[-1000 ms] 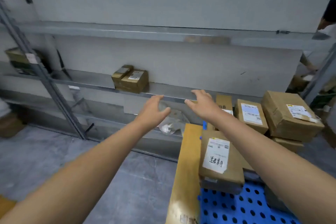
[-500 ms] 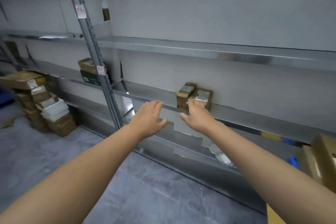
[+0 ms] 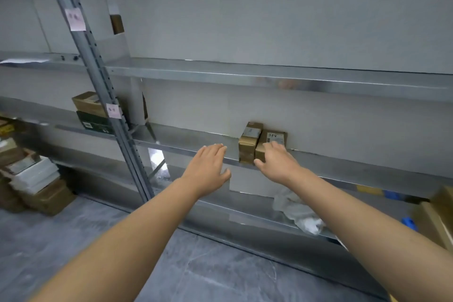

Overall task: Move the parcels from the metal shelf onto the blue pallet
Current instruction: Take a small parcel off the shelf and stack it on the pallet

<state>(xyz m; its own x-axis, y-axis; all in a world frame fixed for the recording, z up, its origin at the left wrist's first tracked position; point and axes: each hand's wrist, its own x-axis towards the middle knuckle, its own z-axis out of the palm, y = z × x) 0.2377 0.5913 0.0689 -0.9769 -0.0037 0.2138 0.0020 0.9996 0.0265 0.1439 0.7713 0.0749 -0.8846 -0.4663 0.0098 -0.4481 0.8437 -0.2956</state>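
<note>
**Two small parcels on the middle shelf, right hand on one**

Head view: The metal shelf (image 3: pixel 183 137) holds two brown parcels on its middle board, touching side by side and pushed back to the wall. The left parcel (image 3: pixel 248 144) and the right parcel (image 3: pixel 276 137) each carry a label on top. Both lie with the long axis running from the shelf's front edge back toward the wall, a short end facing the person.

The right hand (image 3: pixel 277 162) lies over the front top edge of the right parcel, fingers nearly straight and thumb spread out low by the front face; no grip has closed round it. The left hand (image 3: pixel 208 167) hovers flat and spread just left of the parcels, in front of the shelf edge, holding nothing.

In the next bay, past the slanted upright post (image 3: pixel 98 76) with its pink tags, a brown box (image 3: pixel 84 103) sits on a dark green box (image 3: pixel 94 124). A crumpled white bag (image 3: pixel 299 211) lies on the lower board.

The floor (image 3: pixel 171 265) is grey stone-like tile and the wall (image 3: pixel 269 19) plain grey. A stack of boxes (image 3: pixel 34 179) stands on the floor at far left. At the right edge a cardboard box (image 3: pixel 438 218) shows, with a blue piece (image 3: pixel 408 223) beside it, too small to identify.
</note>
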